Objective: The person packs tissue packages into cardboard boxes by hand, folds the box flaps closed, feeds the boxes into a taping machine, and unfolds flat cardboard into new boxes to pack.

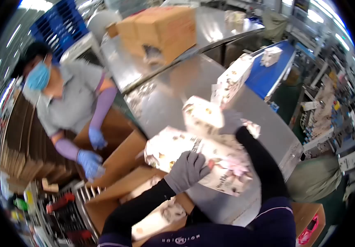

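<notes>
My left hand (187, 171), in a grey glove, lies on top of a long white floral package (231, 168) at the steel table's near edge, its fingers curled. My right hand (230, 122), also gloved, is blurred beside an upright floral package (202, 114), and its fingers cannot be made out. Farther back, a tall floral package (233, 80) stands near the end of the blue conveyor. Below my left forearm, an open cardboard box (97, 212) holds more floral packages (161, 218).
A co-worker (70, 90) in a mask and blue gloves stands at the left by another open carton (122, 158). A closed brown box (165, 31) sits on the steel table (177, 78). One small package (271, 56) rides the blue conveyor (264, 78). Flattened cartons (21, 144) are stacked far left.
</notes>
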The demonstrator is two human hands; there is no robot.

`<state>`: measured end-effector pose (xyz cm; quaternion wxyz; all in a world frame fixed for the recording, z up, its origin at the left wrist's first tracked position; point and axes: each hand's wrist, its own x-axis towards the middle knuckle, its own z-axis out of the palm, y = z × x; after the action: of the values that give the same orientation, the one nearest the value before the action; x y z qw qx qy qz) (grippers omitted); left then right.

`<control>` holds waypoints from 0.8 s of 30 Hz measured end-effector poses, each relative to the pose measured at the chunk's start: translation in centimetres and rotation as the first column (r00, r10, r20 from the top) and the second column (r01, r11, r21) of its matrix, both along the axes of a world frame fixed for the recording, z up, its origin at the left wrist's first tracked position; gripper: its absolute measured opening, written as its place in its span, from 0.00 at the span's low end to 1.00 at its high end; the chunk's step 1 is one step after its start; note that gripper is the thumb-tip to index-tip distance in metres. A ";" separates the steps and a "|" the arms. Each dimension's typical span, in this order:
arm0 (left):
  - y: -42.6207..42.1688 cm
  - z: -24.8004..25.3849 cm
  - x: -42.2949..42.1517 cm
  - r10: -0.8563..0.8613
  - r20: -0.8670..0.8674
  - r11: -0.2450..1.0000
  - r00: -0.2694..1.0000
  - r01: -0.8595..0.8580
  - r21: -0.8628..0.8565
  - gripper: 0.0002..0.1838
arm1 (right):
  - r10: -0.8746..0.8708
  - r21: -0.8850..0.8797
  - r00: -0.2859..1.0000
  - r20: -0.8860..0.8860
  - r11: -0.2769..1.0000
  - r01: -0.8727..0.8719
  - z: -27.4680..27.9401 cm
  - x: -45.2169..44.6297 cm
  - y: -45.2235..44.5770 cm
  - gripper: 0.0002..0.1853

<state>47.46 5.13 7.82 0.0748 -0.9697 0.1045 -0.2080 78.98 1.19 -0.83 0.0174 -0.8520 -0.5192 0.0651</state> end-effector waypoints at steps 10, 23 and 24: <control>0.7 2.5 -28.8 0.640 -0.166 0.638 0.751 -0.639 -0.431 0.39 | 0.035 0.376 0.714 -0.700 0.867 0.327 2.6 -8.2 -15.1 0.33; -4.6 -6.6 -34.1 0.576 -0.693 0.520 0.433 -0.849 -0.099 0.40 | 0.900 -0.035 0.427 0.090 0.431 -0.902 -5.2 -47.4 8.6 0.41; -4.6 -5.2 -36.2 0.736 -0.479 0.390 0.478 -0.878 -0.277 0.26 | 0.913 0.022 0.399 -0.091 0.402 -0.915 -6.8 -47.6 9.8 0.41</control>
<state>11.26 0.50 2.66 -0.0960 -0.8963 -0.4322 -0.0242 31.37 10.99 -7.61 -0.0116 -0.4260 -0.8980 0.1099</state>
